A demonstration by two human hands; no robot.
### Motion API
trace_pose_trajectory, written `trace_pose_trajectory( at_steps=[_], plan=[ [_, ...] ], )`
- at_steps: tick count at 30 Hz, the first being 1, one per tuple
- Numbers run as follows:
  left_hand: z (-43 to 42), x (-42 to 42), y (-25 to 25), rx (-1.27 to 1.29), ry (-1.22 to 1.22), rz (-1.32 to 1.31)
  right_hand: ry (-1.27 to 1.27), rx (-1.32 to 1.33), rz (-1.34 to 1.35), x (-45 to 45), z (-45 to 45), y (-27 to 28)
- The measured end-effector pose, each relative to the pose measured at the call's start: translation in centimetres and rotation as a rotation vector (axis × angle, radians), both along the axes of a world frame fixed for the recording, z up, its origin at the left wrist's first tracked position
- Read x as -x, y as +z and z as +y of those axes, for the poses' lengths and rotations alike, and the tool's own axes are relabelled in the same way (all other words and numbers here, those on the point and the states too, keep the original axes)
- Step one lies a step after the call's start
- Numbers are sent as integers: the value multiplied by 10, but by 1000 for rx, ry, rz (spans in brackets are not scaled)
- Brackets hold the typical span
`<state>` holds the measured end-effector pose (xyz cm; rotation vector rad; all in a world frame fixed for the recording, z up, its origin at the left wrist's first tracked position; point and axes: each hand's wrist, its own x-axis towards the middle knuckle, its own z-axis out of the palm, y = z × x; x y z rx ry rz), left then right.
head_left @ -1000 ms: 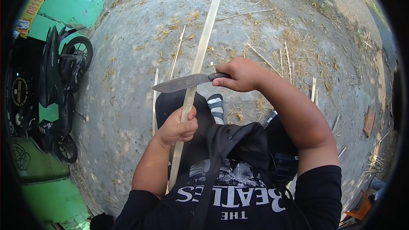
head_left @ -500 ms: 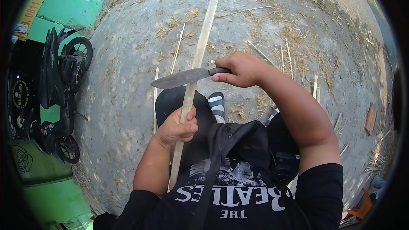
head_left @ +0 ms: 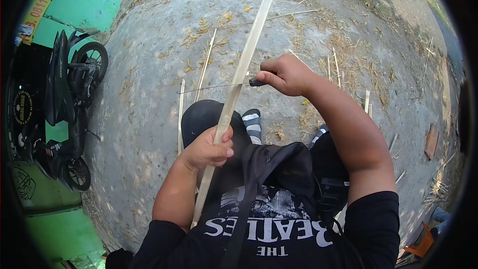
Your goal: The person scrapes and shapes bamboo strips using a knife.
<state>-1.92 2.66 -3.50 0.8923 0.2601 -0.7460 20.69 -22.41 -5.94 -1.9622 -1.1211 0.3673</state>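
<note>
A long pale bamboo strip point(head_left: 247, 52) runs from beside my body up past the top of the view, tilted to the right. My left hand point(head_left: 211, 148) is closed around its lower part, above my knee. In my right hand point(head_left: 284, 75) is the dark handle of a knife point(head_left: 211, 87), fingers wrapped round it. Its blade is seen edge-on as a thin line crossing the strip above my left hand. Whether the edge touches the strip I cannot tell.
Thin bamboo strips point(head_left: 206, 65) and dry leaves lie scattered on the concrete ground point(head_left: 144, 84). A black motorcycle point(head_left: 74, 104) stands at the left by a green wall point(head_left: 87, 7). At the right are a brown block point(head_left: 432, 141) and an orange object point(head_left: 422, 239).
The knife has turned from showing its broad blade to edge-on, and my right hand has rolled with it. The strip's upper end has swung to the right.
</note>
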Motion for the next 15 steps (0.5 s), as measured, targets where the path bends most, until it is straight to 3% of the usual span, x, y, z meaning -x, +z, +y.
trace_pose_trajectory(
  at_steps=[1, 5, 9, 15],
  plan=[
    [2, 1, 0, 30, 13, -11, 15, -16, -150, 5, 1, 1],
    [3, 2, -2, 87, 49, -33, 63, -48, -263, 13, 6, -7],
    [5, 4, -5, 119, 79, -37, -100, 44, -186, -5, -3, -9],
    [9, 5, -7, 155, 73, -58, -21, -35, -287, 6, 4, -13]
  ],
)
